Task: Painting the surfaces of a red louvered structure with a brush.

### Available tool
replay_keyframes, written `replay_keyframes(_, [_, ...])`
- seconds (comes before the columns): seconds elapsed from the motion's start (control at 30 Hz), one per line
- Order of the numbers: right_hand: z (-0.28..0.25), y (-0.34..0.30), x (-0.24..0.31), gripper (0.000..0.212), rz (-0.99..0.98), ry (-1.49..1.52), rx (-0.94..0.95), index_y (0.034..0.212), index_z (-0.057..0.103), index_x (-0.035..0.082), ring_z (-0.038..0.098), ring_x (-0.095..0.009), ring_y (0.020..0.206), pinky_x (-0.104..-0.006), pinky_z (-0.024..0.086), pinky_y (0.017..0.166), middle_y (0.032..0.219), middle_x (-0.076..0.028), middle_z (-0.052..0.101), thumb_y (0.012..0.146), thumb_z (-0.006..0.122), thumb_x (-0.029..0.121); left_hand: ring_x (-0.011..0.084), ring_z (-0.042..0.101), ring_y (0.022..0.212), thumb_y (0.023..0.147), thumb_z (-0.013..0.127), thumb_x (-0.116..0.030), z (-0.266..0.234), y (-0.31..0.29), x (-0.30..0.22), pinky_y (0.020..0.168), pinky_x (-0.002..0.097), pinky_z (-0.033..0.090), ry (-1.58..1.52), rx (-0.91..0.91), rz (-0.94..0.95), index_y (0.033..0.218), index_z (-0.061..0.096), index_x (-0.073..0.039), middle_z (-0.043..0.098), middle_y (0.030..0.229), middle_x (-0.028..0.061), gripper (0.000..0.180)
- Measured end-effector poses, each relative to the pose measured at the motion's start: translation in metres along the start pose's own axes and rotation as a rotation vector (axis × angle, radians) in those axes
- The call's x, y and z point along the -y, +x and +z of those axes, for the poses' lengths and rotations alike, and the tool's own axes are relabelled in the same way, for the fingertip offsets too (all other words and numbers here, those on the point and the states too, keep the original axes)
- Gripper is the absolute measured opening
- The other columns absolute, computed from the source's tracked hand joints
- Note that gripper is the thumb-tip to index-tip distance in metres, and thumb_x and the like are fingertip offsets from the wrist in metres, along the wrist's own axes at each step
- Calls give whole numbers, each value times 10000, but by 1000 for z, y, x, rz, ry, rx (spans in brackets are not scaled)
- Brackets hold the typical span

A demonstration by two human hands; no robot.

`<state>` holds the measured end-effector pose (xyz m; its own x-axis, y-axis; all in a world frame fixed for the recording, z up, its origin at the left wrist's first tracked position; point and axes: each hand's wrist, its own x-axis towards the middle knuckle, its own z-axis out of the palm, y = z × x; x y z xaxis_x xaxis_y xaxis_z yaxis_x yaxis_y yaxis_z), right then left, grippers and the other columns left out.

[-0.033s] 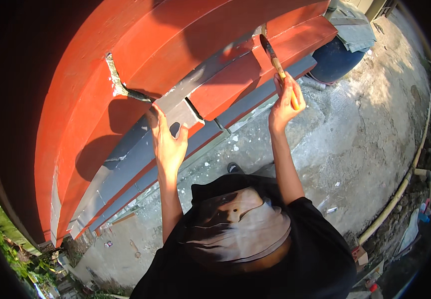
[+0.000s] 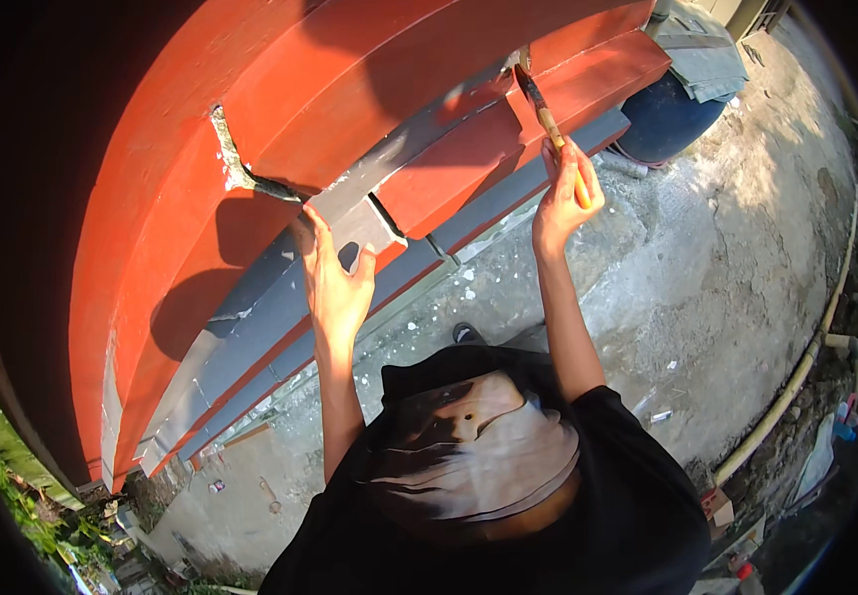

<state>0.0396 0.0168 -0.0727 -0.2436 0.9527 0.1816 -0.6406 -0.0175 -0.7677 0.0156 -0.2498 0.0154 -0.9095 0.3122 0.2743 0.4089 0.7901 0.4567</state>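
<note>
My right hand (image 2: 566,198) is closed round the yellowish handle of a paintbrush (image 2: 550,123), raised at the upper right. Its dark tip points up at the end of a red painted block (image 2: 454,169), beside a narrow pale gap. Whether the tip touches the surface I cannot tell. My left hand (image 2: 338,288) rests on a grey ledge (image 2: 369,223) with thumb and fingers apart, holding nothing. Just above its fingertips, a rough pale crack (image 2: 231,154) runs through the curved red wall (image 2: 166,149).
Steps of grey and red masonry (image 2: 250,347) run diagonally below the wall. A dark blue barrel (image 2: 662,124) with a greyish cover (image 2: 697,55) stands at the upper right. Concrete ground (image 2: 707,268) is spotted with white. A long pale pipe (image 2: 786,412) borders it on the right.
My right hand and the paintbrush have shifted very slightly up and left. The left hand stays in place.
</note>
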Motion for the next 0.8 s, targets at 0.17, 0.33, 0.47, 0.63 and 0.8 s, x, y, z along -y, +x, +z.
replay_keyframes(0.17, [6,-51,0,223,194,40,300,1047,678,-127,732,-276,913,-389,627,861,1030,-182,690,997,649,88,477,171,1518,850,721,-120,-2,3,-10,1223,452,260,-10,12,-29,1611,170,-35,133,1634,340,943])
replay_keyframes(0.33, [-17,-14,13,245,68,-13,196,1110,665,-142,734,-279,924,-376,630,861,1032,-198,694,1011,620,77,494,172,1509,847,724,-119,-4,2,-8,1209,476,289,-14,-9,-23,1598,211,-24,137,1626,353,915])
replay_keyframes(0.47, [-5,0,-6,235,112,30,168,1082,661,-135,735,-293,925,-402,617,901,1010,-176,699,1020,612,86,498,171,1508,838,735,-121,2,5,-12,1200,499,307,-11,-8,13,1588,246,-27,138,1624,352,900])
replay_keyframes(0.63, [-8,-34,19,254,347,142,306,1082,660,-139,740,-300,915,-406,634,863,1013,-204,707,1009,636,103,495,184,1506,846,740,-134,4,2,-3,1199,495,313,10,-30,6,1595,240,-48,119,1635,336,904])
replay_keyframes(0.8, [-26,22,13,305,174,151,55,1122,652,-129,739,-280,932,-380,629,873,1037,-201,714,1028,620,159,491,200,1503,860,744,-147,4,1,-3,1190,491,331,7,-21,-14,1608,222,-82,125,1639,322,914])
